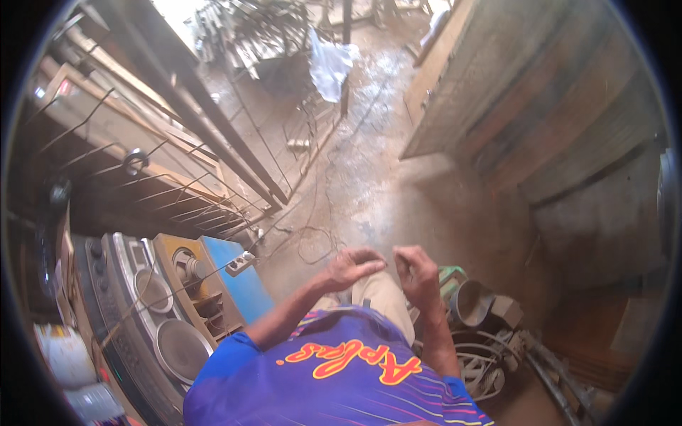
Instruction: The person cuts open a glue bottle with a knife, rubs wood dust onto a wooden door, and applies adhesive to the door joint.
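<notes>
My left hand (356, 267) and my right hand (418, 271) are raised in front of my waist, a small gap between them. The left fingers and thumb come together toward the right hand, as in a pinch. The right fingers are curled in, tips facing the left hand. Whatever either hand holds, if anything, is too small or hidden to make out. Below them show my light trousers (383, 298). Nearest on the left stands a blue panel (238, 273), with a power strip (241, 263) at its edge.
Speaker cabinets (158, 312) stand at the left, below a metal grille (177, 188). Coiled cable (483, 366) and a metal pot-like vessel (469, 304) lie at right. Loose wires (316, 241) cross the floor ahead. A wooden door (462, 78) stands ajar. White cloth (329, 65) hangs beyond.
</notes>
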`<act>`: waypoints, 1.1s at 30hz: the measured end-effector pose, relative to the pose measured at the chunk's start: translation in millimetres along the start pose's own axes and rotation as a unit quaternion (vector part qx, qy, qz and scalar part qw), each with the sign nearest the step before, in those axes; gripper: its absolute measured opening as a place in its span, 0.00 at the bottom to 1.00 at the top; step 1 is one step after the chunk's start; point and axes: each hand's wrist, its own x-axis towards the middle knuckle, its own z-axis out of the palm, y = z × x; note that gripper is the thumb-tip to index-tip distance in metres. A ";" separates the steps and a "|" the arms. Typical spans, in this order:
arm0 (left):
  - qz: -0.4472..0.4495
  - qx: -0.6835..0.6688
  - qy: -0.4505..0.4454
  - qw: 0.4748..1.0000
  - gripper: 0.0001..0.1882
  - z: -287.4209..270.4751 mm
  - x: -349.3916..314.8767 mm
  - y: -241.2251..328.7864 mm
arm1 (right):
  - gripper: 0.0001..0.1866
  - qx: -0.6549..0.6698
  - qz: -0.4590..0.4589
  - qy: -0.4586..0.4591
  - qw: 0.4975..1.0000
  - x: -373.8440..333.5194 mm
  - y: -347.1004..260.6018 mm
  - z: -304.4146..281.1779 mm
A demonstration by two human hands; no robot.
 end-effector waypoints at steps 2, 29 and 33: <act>0.031 0.063 0.009 0.997 0.10 -24.9 48.3 13.7 | 0.20 0.011 0.008 0.008 1.000 47.0 23.5 -3.3; 0.148 0.271 0.088 0.947 0.06 -311.8 498.8 126.8 | 0.12 0.147 0.015 -0.220 0.964 583.7 310.3 64.2; 0.122 0.209 0.138 0.960 0.05 -350.9 545.3 150.2 | 0.13 0.077 0.044 -0.363 0.928 674.8 323.7 91.1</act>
